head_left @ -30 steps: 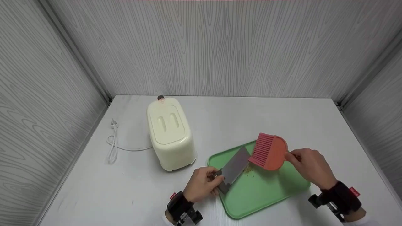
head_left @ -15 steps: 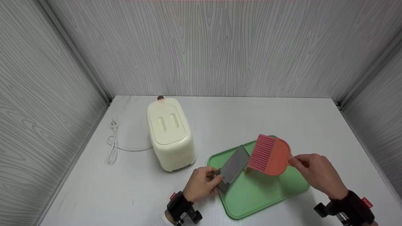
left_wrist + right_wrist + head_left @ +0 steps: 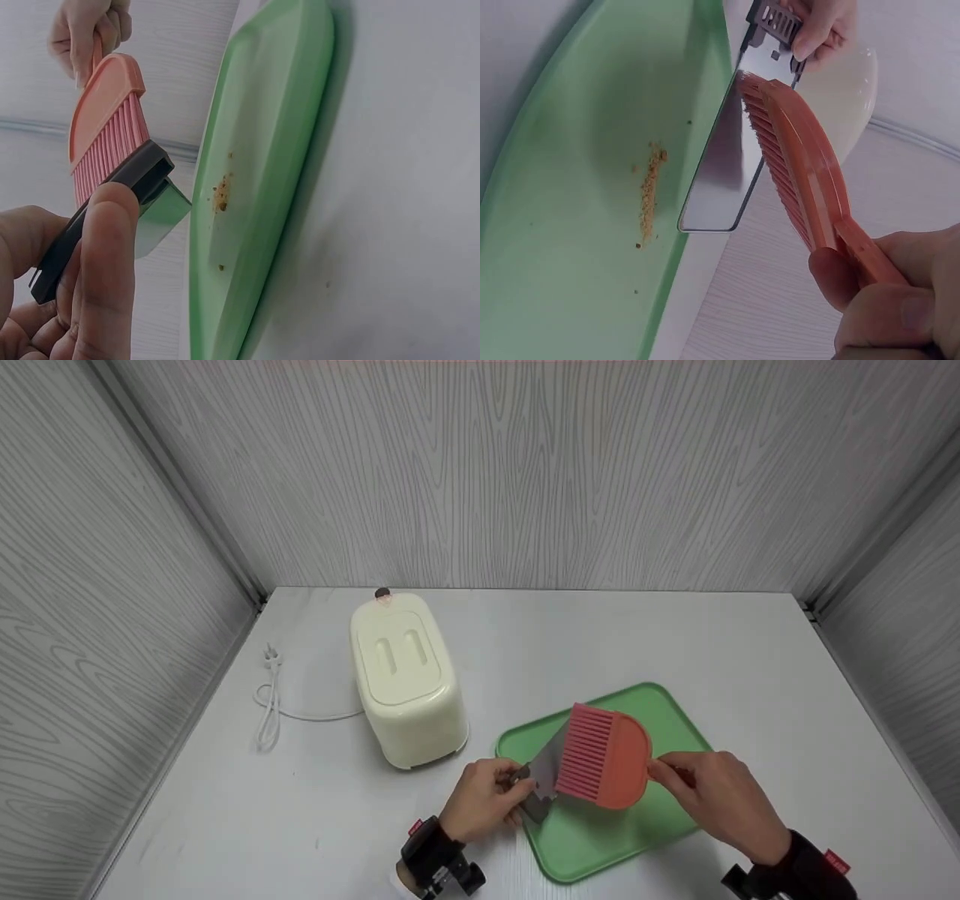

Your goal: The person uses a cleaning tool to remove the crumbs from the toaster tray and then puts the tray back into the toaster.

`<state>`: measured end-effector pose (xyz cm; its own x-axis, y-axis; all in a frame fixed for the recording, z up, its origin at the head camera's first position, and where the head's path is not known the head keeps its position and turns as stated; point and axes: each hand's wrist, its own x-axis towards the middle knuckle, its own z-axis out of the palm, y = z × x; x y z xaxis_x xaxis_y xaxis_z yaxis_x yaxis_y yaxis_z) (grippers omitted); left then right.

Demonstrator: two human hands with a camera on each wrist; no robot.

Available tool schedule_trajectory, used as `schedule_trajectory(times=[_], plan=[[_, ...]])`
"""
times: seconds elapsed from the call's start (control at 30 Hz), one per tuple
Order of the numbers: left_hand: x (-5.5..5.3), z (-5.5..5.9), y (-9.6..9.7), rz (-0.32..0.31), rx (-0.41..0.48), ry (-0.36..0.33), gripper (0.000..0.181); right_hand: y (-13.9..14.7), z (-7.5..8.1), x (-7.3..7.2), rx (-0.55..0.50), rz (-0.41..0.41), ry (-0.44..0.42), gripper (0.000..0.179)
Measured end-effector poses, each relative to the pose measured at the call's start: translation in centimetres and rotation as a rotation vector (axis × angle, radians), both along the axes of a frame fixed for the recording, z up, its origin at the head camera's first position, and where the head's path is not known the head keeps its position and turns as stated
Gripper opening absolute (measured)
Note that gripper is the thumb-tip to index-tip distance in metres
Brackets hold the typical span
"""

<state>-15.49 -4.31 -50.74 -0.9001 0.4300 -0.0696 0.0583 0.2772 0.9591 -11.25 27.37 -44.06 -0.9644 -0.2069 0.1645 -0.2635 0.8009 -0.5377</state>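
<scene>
My left hand (image 3: 480, 802) pinches the dark end of a thin metal crumb tray (image 3: 720, 172), which slants above the green tray (image 3: 585, 851). In my right hand (image 3: 724, 806) is the handle of an orange brush (image 3: 628, 757) with pink bristles (image 3: 769, 150). The bristle tips meet the metal face near its dark end in the right wrist view. From the head, the brush hides much of the crumb tray. Brown crumbs (image 3: 651, 191) lie in a short streak on the green tray, with a few specks around them.
A cream toaster (image 3: 405, 682) with a closed lid stands left of the green tray. Its white cord and plug (image 3: 271, 660) lie on the white table (image 3: 225, 810) farther left. Grey wood-grain panels (image 3: 525, 472) enclose the back and sides.
My right hand first drew the brush slightly right and nearer, then swung it left and nearer, over the crumb tray toward its dark end. My left hand has barely moved.
</scene>
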Motion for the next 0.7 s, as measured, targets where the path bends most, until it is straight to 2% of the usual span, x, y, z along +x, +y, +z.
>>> schedule_trajectory(times=[0.17,0.27,0.43,0.7], plan=[[0.1,0.0,0.0,0.001,0.001,0.001,0.015,-0.5,-0.2,0.2,0.02,0.018,0.008,0.031],[0.1,0.1,0.0,-0.003,0.004,-0.001,0.016,-0.5,-0.2,0.1,0.044,0.01,0.014,0.037],[0.2,0.3,0.0,-0.004,0.008,0.005,0.018,-0.1,-0.2,-0.1,0.081,-0.007,0.062,0.047],[0.2,0.4,0.0,-0.01,0.025,-0.002,0.018,0.7,-0.4,-0.2,0.108,-0.03,0.121,0.051]])
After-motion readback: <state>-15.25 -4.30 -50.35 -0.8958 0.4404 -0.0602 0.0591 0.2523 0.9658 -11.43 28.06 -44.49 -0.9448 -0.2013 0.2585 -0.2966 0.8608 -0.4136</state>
